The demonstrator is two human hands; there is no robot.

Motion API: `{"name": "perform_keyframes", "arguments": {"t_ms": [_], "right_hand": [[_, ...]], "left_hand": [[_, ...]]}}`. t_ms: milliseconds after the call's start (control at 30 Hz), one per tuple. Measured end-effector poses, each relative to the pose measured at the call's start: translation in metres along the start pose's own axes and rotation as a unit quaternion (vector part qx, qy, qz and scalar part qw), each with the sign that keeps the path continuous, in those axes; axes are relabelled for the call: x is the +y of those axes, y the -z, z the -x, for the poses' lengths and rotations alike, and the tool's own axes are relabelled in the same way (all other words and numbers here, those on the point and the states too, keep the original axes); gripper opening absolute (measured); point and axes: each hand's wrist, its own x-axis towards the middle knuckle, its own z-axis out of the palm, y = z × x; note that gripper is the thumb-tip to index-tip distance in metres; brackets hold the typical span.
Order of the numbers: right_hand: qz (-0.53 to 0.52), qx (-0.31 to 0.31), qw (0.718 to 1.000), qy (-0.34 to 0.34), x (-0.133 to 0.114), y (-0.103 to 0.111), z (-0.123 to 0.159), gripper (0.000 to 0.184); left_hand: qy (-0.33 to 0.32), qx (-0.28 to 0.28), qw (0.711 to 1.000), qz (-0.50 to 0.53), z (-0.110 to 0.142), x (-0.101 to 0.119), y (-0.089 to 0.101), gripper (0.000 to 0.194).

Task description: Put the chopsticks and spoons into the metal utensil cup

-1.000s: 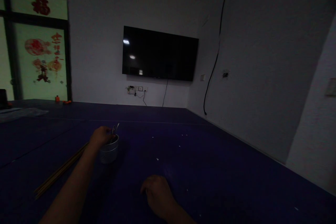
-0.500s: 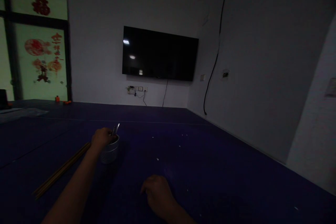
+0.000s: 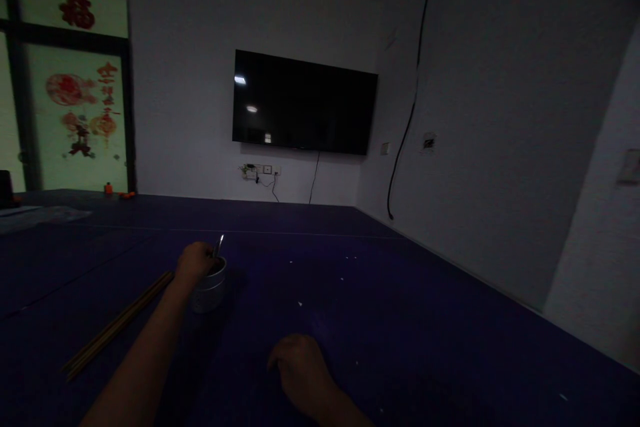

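Left fingers [image 3: 204,251] at cup [image 3: 209,296], right fingers [image 3: 281,351] curled; both grips unclear; sign [image 3: 77,10] reads 福.

- TV [image 3: 305,103]: black, mounted on the back wall [image 3: 185,93], with light spots reflected near its left edge.
- Sockets [image 3: 267,169]: in a row below the TV, thin cords [image 3: 314,177] hanging nearby.
- Door [image 3: 85,120]: far left, pale green panes, red characters and round patterns.
- Cable [image 3: 415,101]: black, hanging down the right wall [image 3: 500,133].
- Switch [image 3: 385,148]: left of the cable.
- Wall box [image 3: 429,141]: right of the cable.
- Orange objects [image 3: 109,188]: two, near the door's foot, too small to identify.
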Motion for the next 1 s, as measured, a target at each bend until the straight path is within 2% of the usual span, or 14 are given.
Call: {"name": "perform_keyframes", "arguments": {"t_ms": [1000], "right_hand": [[0.007,-0.002,1.000,0.006,-0.0020,0.0014,-0.0009,0.038]], "left_hand": [[-0.019,0.000,1.000,0.003,-0.0009,0.0070,-0.0029,0.008]]}}
